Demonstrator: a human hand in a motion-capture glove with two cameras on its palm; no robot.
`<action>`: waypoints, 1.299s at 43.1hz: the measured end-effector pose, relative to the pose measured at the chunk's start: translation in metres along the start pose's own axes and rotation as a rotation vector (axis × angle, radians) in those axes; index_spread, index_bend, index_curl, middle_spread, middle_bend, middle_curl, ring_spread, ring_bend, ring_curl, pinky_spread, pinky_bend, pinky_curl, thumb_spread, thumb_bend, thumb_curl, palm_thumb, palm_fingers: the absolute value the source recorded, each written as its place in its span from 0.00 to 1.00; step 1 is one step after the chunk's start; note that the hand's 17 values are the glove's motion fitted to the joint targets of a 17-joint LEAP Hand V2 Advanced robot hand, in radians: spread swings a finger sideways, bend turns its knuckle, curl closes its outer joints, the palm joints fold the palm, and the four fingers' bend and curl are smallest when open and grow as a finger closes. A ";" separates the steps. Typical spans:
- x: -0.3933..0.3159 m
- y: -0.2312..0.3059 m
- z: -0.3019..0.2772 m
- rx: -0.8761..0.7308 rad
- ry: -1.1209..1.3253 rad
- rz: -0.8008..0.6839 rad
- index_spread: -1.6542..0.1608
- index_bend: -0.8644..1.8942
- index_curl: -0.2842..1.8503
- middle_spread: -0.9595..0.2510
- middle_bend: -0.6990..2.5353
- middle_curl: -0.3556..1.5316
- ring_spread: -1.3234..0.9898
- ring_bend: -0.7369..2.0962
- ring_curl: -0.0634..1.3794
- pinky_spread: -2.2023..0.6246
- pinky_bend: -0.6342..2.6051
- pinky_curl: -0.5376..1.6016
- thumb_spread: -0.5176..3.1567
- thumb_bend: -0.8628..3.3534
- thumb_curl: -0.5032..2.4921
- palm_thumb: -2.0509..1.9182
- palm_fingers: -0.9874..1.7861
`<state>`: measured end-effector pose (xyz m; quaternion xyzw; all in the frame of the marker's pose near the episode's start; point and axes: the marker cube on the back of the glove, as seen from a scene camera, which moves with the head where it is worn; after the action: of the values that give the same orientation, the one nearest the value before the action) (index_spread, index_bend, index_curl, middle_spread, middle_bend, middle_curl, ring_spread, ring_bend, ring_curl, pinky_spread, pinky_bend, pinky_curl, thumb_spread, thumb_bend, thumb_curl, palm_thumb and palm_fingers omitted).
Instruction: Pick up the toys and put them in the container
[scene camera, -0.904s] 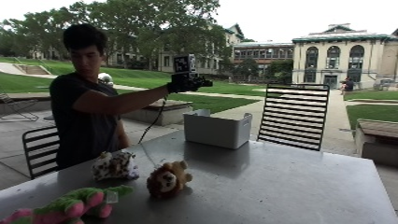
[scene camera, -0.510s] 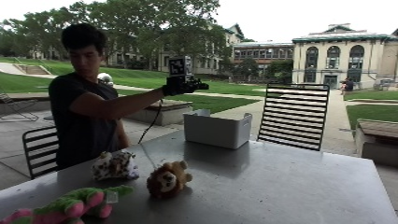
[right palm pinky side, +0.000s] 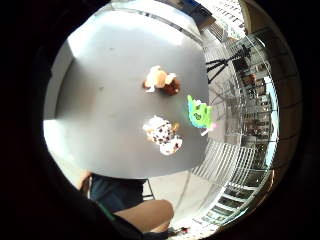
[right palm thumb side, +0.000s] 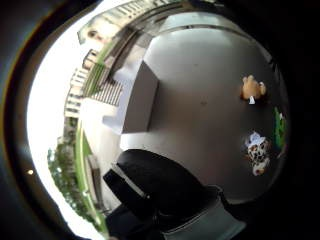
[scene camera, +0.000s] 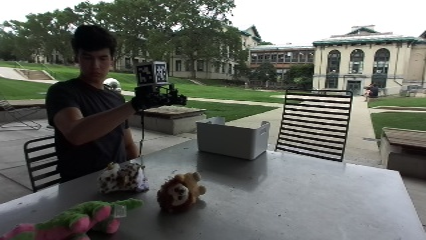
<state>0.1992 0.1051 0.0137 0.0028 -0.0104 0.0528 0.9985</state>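
Note:
Three soft toys lie on the grey table (scene camera: 299, 200) near the person: a spotted white plush (scene camera: 122, 177), a brown lion (scene camera: 180, 191) and a green and pink plush (scene camera: 76, 220) at the front corner. The white container (scene camera: 233, 137) stands further back on the table. My gloved right hand (scene camera: 156, 97) is raised in the air, well above the spotted plush, fingers loosely curled and holding nothing. From the palm I look down on the lion (right palm pinky side: 161, 80), the spotted plush (right palm pinky side: 163, 134) and the green plush (right palm pinky side: 200, 114). The container (right palm thumb side: 137, 97) and glove (right palm thumb side: 160, 190) show in the thumb side view.
A black slatted chair (scene camera: 314, 125) stands behind the table past the container. Another chair (scene camera: 36, 160) is beside the person. The table's right half (scene camera: 333, 210) holds nothing.
My raised hand has drawn back from the container's side toward the person and sunk slightly. The toys and the container have not moved.

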 end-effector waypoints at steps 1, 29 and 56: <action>0.013 0.004 0.003 0.004 0.005 0.011 0.81 0.36 0.24 0.75 0.30 0.35 0.48 0.34 0.13 0.76 0.34 0.38 0.41 0.18 0.19 0.47 0.34; 0.183 0.109 0.167 -0.157 -0.024 0.256 0.78 0.35 0.25 0.73 0.32 0.39 0.46 0.34 0.20 0.77 0.37 0.41 0.40 0.19 0.21 0.49 0.36; 0.182 0.111 0.194 -0.203 0.050 0.349 0.74 0.45 0.31 0.64 0.37 0.43 0.42 0.53 0.31 0.65 0.42 0.43 0.46 0.32 0.31 0.73 0.78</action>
<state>0.3642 0.2333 0.2118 -0.1009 0.0087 0.2236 0.9694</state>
